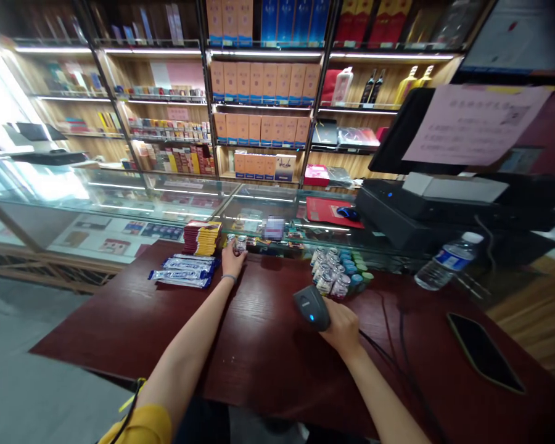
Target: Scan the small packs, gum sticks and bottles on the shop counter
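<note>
My right hand (343,325) is wrapped round the handle of a dark barcode scanner (311,306) with a blue light on it, held above the brown tabletop. Out at the far side of the table, my left hand (232,262) has its fingers round a small clear-topped bottle (242,242), and a second small bottle stands just left of it. Left of this hand lie a stack of red and yellow packets (202,238) and a pile of blue and white sachets (184,269). Beyond the scanner, several small bottles (332,270) with white, blue and green parts stand in rows.
A water bottle (448,260) and a phone (485,351) are on the right of the table (254,345). The scanner's cable (383,350) runs right. A glass counter (176,200), a red mat (333,211) with a mouse, and a black monitor (409,126) stand behind; stocked shelves line the wall.
</note>
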The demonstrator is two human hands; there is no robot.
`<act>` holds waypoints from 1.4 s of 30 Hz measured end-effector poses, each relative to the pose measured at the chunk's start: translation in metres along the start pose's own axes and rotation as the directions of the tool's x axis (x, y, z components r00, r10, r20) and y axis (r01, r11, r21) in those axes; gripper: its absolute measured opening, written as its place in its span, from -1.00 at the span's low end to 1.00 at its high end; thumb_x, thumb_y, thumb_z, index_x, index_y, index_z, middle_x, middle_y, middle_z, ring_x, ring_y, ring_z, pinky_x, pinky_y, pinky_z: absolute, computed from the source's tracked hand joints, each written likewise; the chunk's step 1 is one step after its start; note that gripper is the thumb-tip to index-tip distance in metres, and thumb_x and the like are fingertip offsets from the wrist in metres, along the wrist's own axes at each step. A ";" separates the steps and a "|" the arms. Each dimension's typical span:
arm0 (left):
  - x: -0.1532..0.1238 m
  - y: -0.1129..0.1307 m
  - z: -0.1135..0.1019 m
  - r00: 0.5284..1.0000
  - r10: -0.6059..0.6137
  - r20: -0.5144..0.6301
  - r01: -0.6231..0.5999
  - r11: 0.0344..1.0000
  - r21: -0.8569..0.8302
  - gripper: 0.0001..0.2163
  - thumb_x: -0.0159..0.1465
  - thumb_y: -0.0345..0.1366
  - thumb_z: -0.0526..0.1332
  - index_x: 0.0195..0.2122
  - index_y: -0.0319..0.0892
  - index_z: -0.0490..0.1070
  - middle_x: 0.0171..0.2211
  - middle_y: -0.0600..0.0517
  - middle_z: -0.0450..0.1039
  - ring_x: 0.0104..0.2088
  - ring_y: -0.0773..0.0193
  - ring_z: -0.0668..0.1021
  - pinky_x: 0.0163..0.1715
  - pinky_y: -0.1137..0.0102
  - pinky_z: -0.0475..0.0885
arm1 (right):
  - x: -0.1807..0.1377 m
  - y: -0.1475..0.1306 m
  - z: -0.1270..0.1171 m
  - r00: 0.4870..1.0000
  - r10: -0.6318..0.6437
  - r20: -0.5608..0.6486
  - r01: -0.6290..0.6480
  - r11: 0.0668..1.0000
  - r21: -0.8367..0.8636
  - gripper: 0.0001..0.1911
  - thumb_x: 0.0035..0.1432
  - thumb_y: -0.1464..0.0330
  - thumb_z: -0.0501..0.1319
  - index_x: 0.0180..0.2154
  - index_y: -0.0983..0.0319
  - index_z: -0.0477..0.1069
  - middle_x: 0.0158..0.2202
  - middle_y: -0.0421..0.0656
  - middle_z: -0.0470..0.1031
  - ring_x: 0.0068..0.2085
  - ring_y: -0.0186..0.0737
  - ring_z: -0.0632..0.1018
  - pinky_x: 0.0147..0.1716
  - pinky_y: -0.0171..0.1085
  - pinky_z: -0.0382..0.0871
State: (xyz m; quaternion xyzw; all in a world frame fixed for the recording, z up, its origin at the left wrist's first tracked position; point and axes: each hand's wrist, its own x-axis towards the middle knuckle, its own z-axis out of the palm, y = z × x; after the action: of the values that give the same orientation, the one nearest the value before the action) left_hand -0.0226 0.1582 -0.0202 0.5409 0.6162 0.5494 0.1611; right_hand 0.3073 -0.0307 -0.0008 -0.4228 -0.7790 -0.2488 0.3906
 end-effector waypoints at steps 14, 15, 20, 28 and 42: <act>-0.004 0.002 0.008 0.993 0.080 -0.085 -0.065 0.984 0.164 -0.68 0.15 -0.30 0.31 -0.07 -0.24 0.38 -0.14 -0.16 0.30 0.00 -0.05 0.43 0.11 0.07 0.33 | 0.001 0.000 -0.001 0.999 0.002 0.042 -0.003 1.000 0.026 -0.68 0.15 0.38 0.10 -0.07 0.34 0.41 -0.35 -0.03 0.60 -0.40 -0.14 0.59 -0.39 -0.24 0.35; -0.004 0.002 0.007 0.992 0.086 -0.090 -0.069 0.981 0.179 -0.73 0.16 -0.31 0.30 -0.12 -0.23 0.39 -0.14 -0.17 0.30 0.01 -0.06 0.41 0.11 0.04 0.31 | 0.001 0.000 -0.001 0.999 0.001 0.038 -0.002 1.000 0.029 -0.67 0.14 0.38 0.10 -0.07 0.34 0.41 -0.35 -0.04 0.60 -0.40 -0.14 0.59 -0.39 -0.24 0.35; -0.005 0.008 0.005 0.997 0.065 -0.037 -0.055 0.973 0.223 -0.71 0.16 -0.29 0.30 -0.10 -0.23 0.41 -0.14 -0.17 0.36 0.03 -0.10 0.41 0.12 0.01 0.28 | 0.000 -0.004 -0.002 1.000 -0.013 0.021 0.012 0.999 0.049 -0.73 0.17 0.40 0.10 -0.10 0.31 0.42 -0.38 -0.06 0.60 -0.41 -0.17 0.59 -0.39 -0.25 0.35; -0.006 0.008 0.011 0.999 0.026 -0.024 -0.018 0.960 0.279 -0.51 0.12 -0.17 0.35 0.07 -0.23 0.45 -0.06 -0.21 0.30 0.02 -0.10 0.45 0.10 0.07 0.32 | -0.001 -0.003 -0.001 0.999 -0.032 0.004 0.032 0.999 0.044 -0.72 0.23 0.35 0.10 -0.08 0.34 0.42 -0.36 -0.04 0.62 -0.40 -0.16 0.61 -0.39 -0.23 0.36; -0.048 0.033 -0.003 0.971 -0.118 0.210 0.218 0.798 -0.561 -0.72 0.19 -0.14 0.29 -0.15 -0.18 0.44 -0.18 -0.07 0.53 -0.12 0.15 0.56 0.02 0.15 0.43 | -0.003 0.004 -0.002 0.999 0.037 -0.011 -0.036 0.998 0.060 -0.66 0.16 0.36 0.12 -0.04 0.30 0.43 -0.34 -0.04 0.61 -0.37 -0.13 0.61 -0.37 -0.25 0.42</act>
State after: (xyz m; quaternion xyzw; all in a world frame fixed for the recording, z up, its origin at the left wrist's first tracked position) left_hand 0.0082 0.1102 -0.0098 0.4524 0.4494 0.6479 0.4167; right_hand 0.3126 -0.0315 -0.0017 -0.4237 -0.7757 -0.2207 0.4123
